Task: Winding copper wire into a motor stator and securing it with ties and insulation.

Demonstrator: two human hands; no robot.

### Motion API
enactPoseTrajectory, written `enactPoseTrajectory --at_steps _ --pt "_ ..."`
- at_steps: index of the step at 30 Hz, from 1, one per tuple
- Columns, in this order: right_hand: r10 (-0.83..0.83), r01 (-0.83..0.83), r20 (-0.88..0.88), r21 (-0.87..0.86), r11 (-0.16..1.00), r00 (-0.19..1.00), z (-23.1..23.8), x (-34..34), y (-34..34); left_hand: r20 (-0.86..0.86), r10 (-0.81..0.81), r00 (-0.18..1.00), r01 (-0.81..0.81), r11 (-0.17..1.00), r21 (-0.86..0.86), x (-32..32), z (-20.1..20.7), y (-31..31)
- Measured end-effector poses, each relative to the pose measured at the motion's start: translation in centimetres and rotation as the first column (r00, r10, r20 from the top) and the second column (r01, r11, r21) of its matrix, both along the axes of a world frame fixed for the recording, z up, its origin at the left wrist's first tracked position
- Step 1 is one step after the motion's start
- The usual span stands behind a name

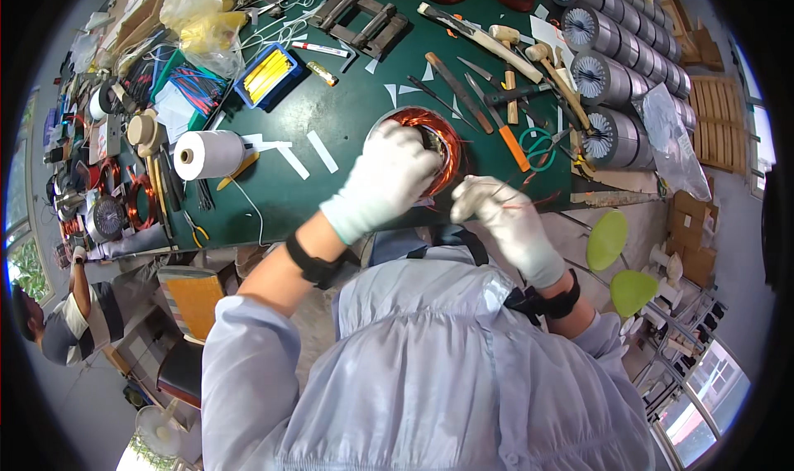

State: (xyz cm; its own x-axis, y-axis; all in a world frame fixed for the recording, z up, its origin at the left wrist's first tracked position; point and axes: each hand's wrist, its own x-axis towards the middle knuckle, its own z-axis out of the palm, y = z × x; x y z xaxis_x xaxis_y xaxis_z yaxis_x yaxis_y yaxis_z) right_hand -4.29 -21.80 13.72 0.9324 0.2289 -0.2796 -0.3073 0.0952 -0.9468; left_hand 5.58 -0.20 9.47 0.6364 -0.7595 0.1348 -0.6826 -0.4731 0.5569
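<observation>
Near the table's front edge lies a ring-shaped motor stator [451, 158] with copper wire windings. My left hand [385, 172], in a white glove, lies over its left side; the fingers curl down onto the windings, their tips hidden. To the right of the stator and apart from it is my right hand [503, 215], also gloved. Its fingers are bent together in a pinch around thin reddish copper wire [542, 200], whose loose ends stick out past the hand.
Right of the stator lie scissors [542, 147], an orange-handled tool [513, 147] and mallets [542, 53]. Wound metal cores [604, 136] are stacked at the far right. A white thread spool [207, 155], a blue bin [265, 78] and pliers [196, 231] are on the left. Another person [70, 314] works at far left.
</observation>
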Motion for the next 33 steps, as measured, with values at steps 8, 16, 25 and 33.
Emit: enactPoseTrajectory --at_steps 8,16,25,33 --pt "-0.166 0.178 -0.075 0.19 0.966 0.983 1.7 -0.2 -1.2 -0.314 -0.06 0.947 0.003 0.984 -0.177 0.6 1.6 1.4" --pt "-0.195 0.193 0.0 0.143 0.971 0.981 0.9 -0.3 -0.8 -0.098 0.118 0.988 -0.138 0.964 -0.226 -1.5 -1.0 1.8" --pt "0.267 0.225 0.392 -0.841 0.491 0.88 -5.3 2.3 4.0 -0.769 -0.07 0.635 -0.474 0.751 -0.46 0.9 1.0 2.6" --pt "-0.589 0.729 -0.523 0.095 0.678 0.616 -8.4 -4.5 -11.0 -0.929 -0.353 -0.113 -0.981 0.186 0.048 8.9 -10.9 20.6"
